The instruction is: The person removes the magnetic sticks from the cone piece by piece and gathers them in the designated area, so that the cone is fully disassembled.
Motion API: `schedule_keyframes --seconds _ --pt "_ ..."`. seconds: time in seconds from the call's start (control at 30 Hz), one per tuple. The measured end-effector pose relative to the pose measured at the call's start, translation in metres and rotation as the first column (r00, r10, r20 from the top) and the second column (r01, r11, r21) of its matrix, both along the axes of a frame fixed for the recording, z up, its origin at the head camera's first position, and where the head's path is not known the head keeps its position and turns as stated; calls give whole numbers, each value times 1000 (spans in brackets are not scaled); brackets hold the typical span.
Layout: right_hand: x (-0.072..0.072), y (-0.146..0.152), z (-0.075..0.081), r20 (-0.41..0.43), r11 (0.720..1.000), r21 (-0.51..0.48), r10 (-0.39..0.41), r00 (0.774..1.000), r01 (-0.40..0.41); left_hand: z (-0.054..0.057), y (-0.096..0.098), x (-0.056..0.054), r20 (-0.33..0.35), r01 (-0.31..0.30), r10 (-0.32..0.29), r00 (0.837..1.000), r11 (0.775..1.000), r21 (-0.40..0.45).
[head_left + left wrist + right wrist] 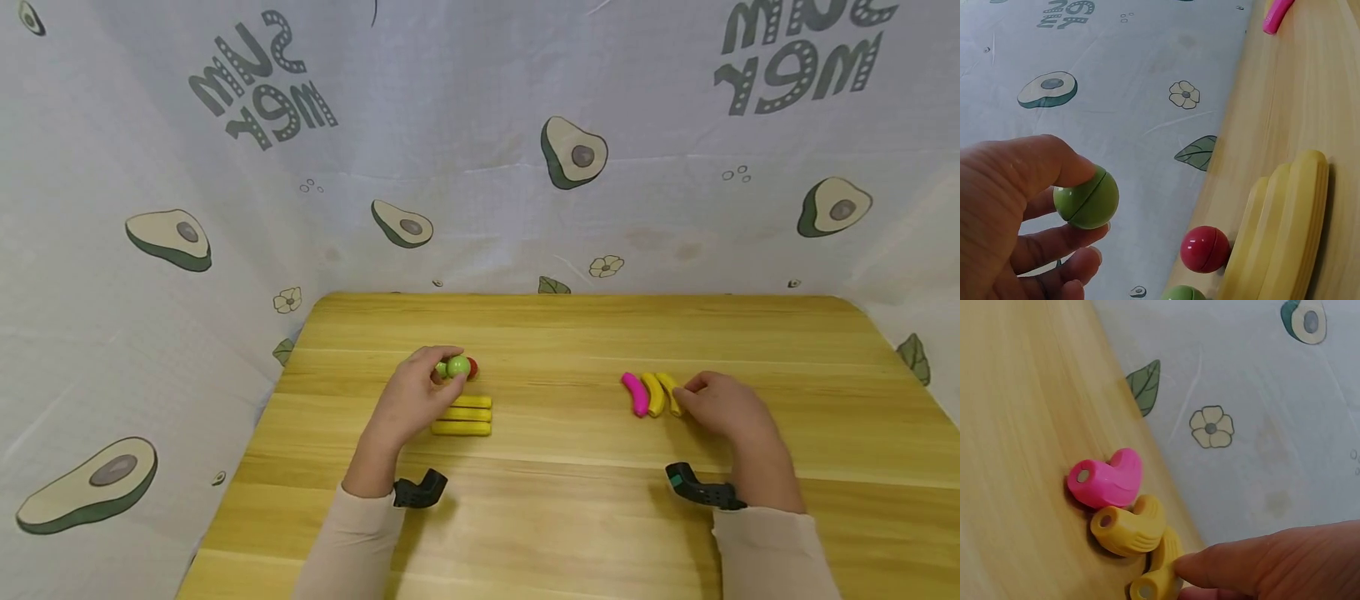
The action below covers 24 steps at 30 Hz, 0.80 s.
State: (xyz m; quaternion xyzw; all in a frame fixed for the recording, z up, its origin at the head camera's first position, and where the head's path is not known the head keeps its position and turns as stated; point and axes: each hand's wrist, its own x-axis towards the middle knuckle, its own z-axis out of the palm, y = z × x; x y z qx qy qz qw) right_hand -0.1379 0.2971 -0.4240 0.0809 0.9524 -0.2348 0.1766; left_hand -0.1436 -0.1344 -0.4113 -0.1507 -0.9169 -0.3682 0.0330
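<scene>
My left hand (pixel 408 396) pinches a glossy green ball (pixel 1087 197) with a seam round it, thumb on one side and fingers on the other. Beneath it a red ball (pixel 1205 249) and another green ball (pixel 1184 293) lie on the table. Three yellow bars (pixel 471 415) lie side by side just in front of them. On the right, my right hand (pixel 726 407) pinches the end one of two small yellow toy bananas (pixel 1155 581). The other yellow banana (pixel 1127 530) lies beside it, then a pink banana (pixel 1107 481). Their cut ends show small metallic discs.
The wooden table (pixel 555 500) reaches back to a pale curtain (pixel 480 125) printed with avocados, which also hangs along the left side. Black camera mounts (pixel 420 489) are on both wrists. Bare table top lies between the two groups.
</scene>
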Motion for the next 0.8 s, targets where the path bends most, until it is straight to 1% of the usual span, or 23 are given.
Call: schedule_keyframes --seconds 0.1,0.23,0.3,0.37,0.43,0.53,0.67,0.8 --pt "-2 -2 -3 -14 1000 14 19 1000 -19 -1 3 0 -16 -1 1 1000 1000 -2" --pt "-3 -4 -5 -15 1000 17 20 1000 -19 -4 9 -1 -24 -15 15 1000 1000 -19" --pt "-3 -4 -4 -12 1000 15 18 1000 -18 -7 12 -1 -41 -33 32 999 999 -37" --pt "-2 -5 -4 -7 1000 12 16 1000 -15 -11 16 -3 -72 -44 39 997 997 -67" --pt "-1 -5 -4 -1 1000 10 13 1000 -13 -15 21 -5 -104 -41 30 994 993 -106" --pt "0 -5 -3 6 1000 8 6 1000 -6 -23 28 -9 -130 -17 -6 992 985 -174" --pt "1 -5 -2 11 1000 8 -7 1000 7 -29 37 -16 -113 21 -49 992 972 -236" --pt "0 -5 -1 12 1000 2 -13 1000 13 -32 44 -25 -113 30 -65 991 957 -288"
